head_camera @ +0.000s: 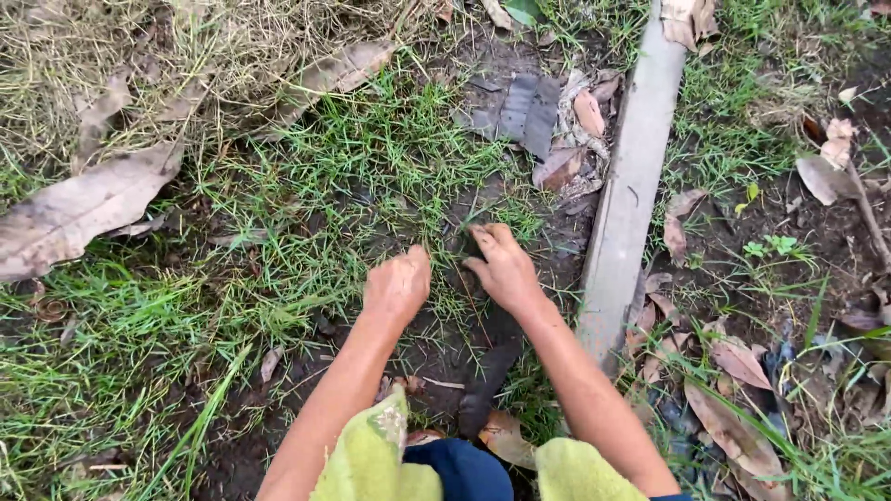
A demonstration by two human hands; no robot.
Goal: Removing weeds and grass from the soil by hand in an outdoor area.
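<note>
The right hand (504, 269) is pinching a grass tuft (469, 243) lying just ahead of the fist-clenched left hand (397, 286) (both touching soil).

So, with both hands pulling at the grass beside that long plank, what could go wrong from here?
1. The dark flat strip under the right hand could be a blade; if so, the wrist beside it might get cut.
2. The left hand is closed in the grass; blades may snap, leaving roots.
3. The plank lies close and could scrape the knuckles.
</note>
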